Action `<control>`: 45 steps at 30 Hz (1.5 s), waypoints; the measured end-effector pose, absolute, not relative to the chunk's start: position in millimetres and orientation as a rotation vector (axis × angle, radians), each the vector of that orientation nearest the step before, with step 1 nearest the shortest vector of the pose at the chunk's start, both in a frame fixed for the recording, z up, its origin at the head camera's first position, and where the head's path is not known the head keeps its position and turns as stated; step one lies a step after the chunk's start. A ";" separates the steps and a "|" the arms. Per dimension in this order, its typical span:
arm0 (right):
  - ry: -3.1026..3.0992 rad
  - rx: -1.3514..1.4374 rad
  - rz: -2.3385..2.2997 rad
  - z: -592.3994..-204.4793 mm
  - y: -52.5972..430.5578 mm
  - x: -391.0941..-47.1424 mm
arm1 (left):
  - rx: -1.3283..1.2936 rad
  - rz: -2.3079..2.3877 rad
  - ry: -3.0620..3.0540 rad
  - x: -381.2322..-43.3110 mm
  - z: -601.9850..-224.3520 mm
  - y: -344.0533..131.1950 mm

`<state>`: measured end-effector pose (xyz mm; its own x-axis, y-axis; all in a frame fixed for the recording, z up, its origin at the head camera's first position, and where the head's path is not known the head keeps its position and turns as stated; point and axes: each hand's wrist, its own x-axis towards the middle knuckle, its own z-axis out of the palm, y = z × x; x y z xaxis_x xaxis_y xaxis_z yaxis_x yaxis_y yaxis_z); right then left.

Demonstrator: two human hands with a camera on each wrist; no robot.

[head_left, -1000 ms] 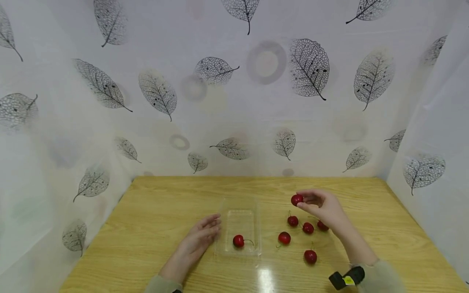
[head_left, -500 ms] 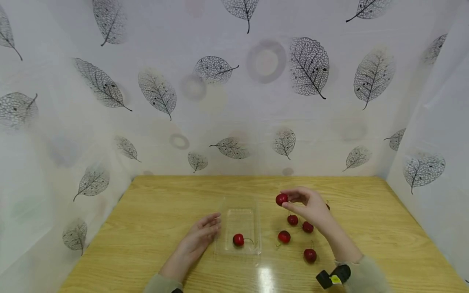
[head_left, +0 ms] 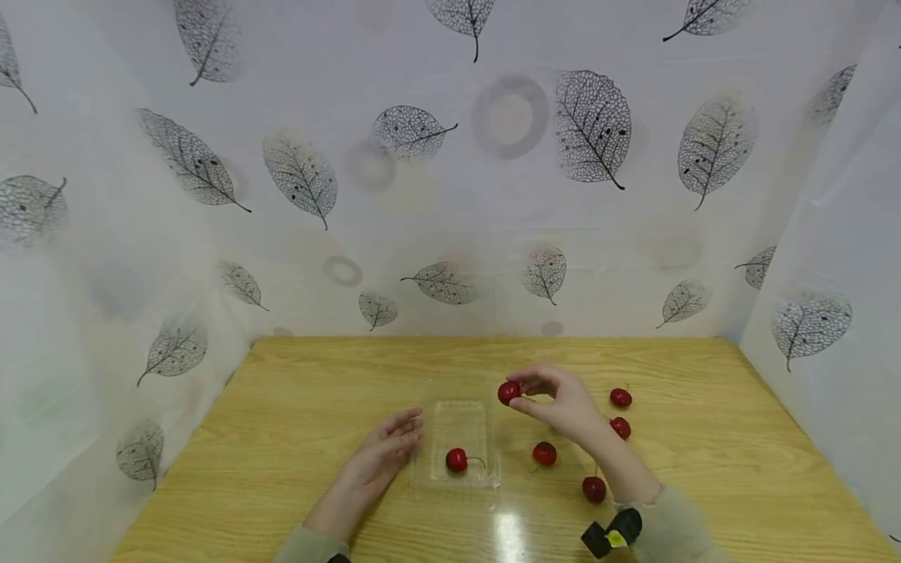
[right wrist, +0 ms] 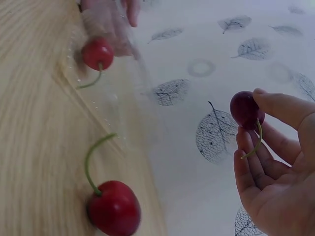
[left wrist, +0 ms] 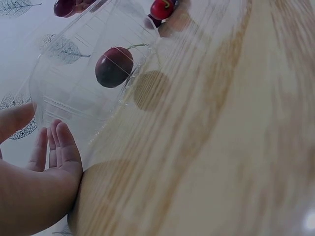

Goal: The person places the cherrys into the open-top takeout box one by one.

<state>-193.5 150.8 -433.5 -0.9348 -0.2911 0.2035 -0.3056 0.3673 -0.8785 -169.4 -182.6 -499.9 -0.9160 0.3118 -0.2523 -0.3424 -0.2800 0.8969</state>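
My right hand (head_left: 563, 405) pinches a dark red cherry (head_left: 510, 392) between thumb and fingertips, above the table by the right side of a clear plastic box (head_left: 461, 422). In the right wrist view the held cherry (right wrist: 246, 110) has a green stem hanging down. Inside the box, toward its near end, lies one stemmed cherry (head_left: 457, 460). My left hand (head_left: 380, 457) rests by the box's left side, fingers extended and thumb apart. The left wrist view shows its fingertips close against the clear wall; whether they touch is hard to tell.
Loose cherries lie right of the box: one close to it (head_left: 544, 454), one nearer me (head_left: 594, 489), and two farther right, the back one (head_left: 621, 397) and one partly behind my forearm (head_left: 619, 428). A leaf-patterned white curtain (head_left: 450, 219) borders the wooden table (head_left: 317, 375).
My right hand has carried its cherry leftward, up to the box's right side. Its forearm now hides some loose cherries and uncovers others on the right. The left hand stays put.
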 end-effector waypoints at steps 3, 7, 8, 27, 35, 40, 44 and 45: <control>-2.586 0.630 1.648 -438.8 142.4 -193.0 | -0.047 2.232 1.576 -169.1 -498.8 -182.5; -2.605 0.662 1.639 -443.1 132.0 -190.2 | -0.050 2.230 1.570 -168.6 -498.1 -182.3; -2.613 0.667 1.638 -444.1 129.6 -189.5 | -0.050 2.231 1.569 -168.6 -498.1 -182.2; -2.625 0.889 1.599 -468.1 95.0 -185.1 | -0.033 2.218 1.580 -168.6 -497.8 -182.0; -2.613 0.953 1.515 -472.3 90.7 -182.7 | -0.040 2.227 1.577 -169.2 -499.6 -181.4; -2.625 0.978 1.441 -474.2 89.9 -181.6 | -0.052 2.233 1.572 -169.5 -499.5 -181.3; -2.621 1.014 1.402 -473.5 89.5 -181.5 | -0.055 2.233 1.576 -169.8 -499.2 -181.2; -2.620 1.021 1.391 -473.3 89.4 -181.5 | -0.057 2.233 1.577 -169.8 -499.1 -181.2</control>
<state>-181.5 89.4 -473.3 -0.7883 -0.5415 0.2923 -0.5455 0.3952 -0.7390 -169.8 -181.2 -499.1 -0.9173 0.3006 -0.2611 -0.3466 -0.2803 0.8952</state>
